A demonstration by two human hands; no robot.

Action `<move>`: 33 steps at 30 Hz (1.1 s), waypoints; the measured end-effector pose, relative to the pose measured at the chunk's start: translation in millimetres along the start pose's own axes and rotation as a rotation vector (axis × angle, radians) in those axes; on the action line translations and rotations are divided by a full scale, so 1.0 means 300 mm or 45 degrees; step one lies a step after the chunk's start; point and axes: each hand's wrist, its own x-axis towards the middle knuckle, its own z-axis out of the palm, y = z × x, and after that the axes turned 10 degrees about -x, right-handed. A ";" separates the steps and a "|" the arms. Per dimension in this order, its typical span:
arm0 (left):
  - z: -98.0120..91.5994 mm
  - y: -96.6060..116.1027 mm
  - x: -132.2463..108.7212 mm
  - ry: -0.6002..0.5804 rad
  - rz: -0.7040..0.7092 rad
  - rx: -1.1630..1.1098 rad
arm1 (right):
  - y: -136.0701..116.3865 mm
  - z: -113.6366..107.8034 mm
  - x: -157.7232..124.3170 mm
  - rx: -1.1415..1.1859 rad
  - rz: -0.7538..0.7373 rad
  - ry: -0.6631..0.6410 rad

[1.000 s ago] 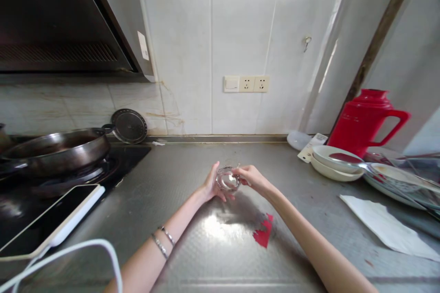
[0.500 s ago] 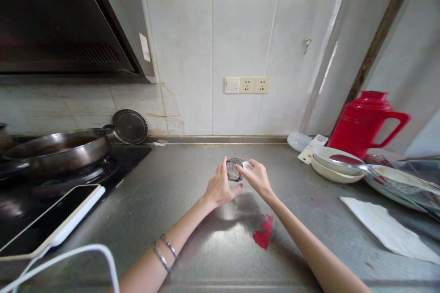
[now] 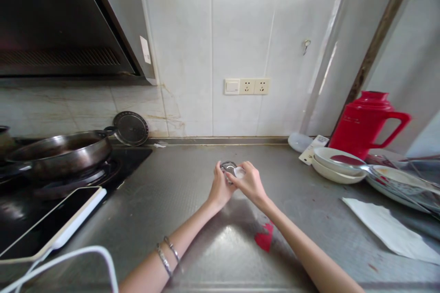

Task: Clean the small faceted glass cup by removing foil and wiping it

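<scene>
Both hands meet over the middle of the steel counter (image 3: 178,183). My left hand (image 3: 220,187) curls round a small clear glass (image 3: 228,168), most of which is hidden behind the fingers. My right hand (image 3: 250,182) pinches a small white wad (image 3: 239,172), perhaps tissue, pressed at the mouth of the glass. Two thin bracelets (image 3: 167,253) sit on my left forearm.
A wok (image 3: 58,151) sits on the stove at left, with a tablet (image 3: 48,224) and white cable (image 3: 79,254) in front. At right are a red thermos jug (image 3: 366,121), stacked white bowls (image 3: 335,165), plates and a paper sheet (image 3: 388,231). A red scrap (image 3: 264,239) lies near me.
The glass has been carried a little farther from me and turned; my hands have closed in tighter around it, and the white wad is now at its mouth.
</scene>
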 end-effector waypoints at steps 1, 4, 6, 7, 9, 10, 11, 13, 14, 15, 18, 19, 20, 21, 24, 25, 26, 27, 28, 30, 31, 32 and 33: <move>-0.002 0.001 0.005 0.009 0.009 -0.021 | -0.004 -0.002 0.001 0.017 -0.001 -0.006; -0.010 0.006 0.029 -0.003 -0.009 -0.077 | -0.011 -0.019 0.008 0.069 0.005 -0.062; -0.020 0.007 0.050 -0.030 -0.024 -0.086 | -0.006 -0.036 0.016 0.108 0.026 -0.148; -0.028 0.004 0.059 -0.051 -0.026 -0.084 | 0.000 -0.046 0.021 0.130 0.043 -0.202; -0.047 -0.004 0.073 -0.113 -0.031 -0.093 | 0.024 -0.062 0.034 0.193 0.106 -0.301; -0.058 -0.009 0.076 -0.152 -0.043 -0.103 | 0.040 -0.068 0.041 0.237 0.152 -0.337; -0.069 -0.014 0.076 -0.189 -0.063 -0.116 | 0.060 -0.071 0.048 0.285 0.199 -0.364; -0.090 -0.021 0.071 -0.256 -0.099 -0.137 | 0.104 -0.070 0.063 0.386 0.284 -0.384; -0.098 -0.022 0.066 -0.281 -0.104 -0.142 | 0.126 -0.066 0.070 0.411 0.310 -0.387; -0.104 -0.022 0.060 -0.302 -0.103 -0.146 | 0.147 -0.061 0.075 0.429 0.342 -0.388; -0.112 -0.014 0.044 -0.342 -0.102 -0.163 | 0.188 -0.040 0.085 0.461 0.401 -0.384; -0.112 -0.010 0.039 -0.346 -0.103 -0.175 | 0.193 -0.033 0.086 0.466 0.398 -0.374; -0.112 -0.007 0.036 -0.349 -0.103 -0.186 | 0.194 -0.028 0.086 0.471 0.385 -0.356; -0.111 -0.004 0.033 -0.350 -0.103 -0.194 | 0.192 -0.023 0.085 0.480 0.363 -0.334; -0.109 0.001 0.027 -0.366 -0.095 -0.209 | 0.170 -0.020 0.079 0.533 0.290 -0.269; -0.108 0.001 0.026 -0.375 -0.092 -0.210 | 0.160 -0.023 0.077 0.532 0.267 -0.248; -0.107 0.000 0.025 -0.384 -0.088 -0.210 | 0.150 -0.026 0.073 0.513 0.239 -0.222; -0.106 -0.002 0.025 -0.390 -0.082 -0.209 | 0.139 -0.031 0.069 0.477 0.206 -0.187; -0.104 -0.003 0.024 -0.396 -0.076 -0.206 | 0.128 -0.036 0.064 0.433 0.170 -0.147; -0.101 -0.006 0.021 -0.412 -0.069 -0.198 | 0.105 -0.043 0.050 0.366 0.094 -0.081; -0.098 -0.006 0.019 -0.420 -0.066 -0.196 | 0.094 -0.046 0.042 0.354 0.061 -0.070; -0.096 -0.005 0.016 -0.432 -0.059 -0.198 | 0.084 -0.047 0.033 0.348 0.024 -0.078; -0.094 -0.003 0.014 -0.444 -0.047 -0.202 | 0.076 -0.046 0.023 0.339 -0.021 -0.095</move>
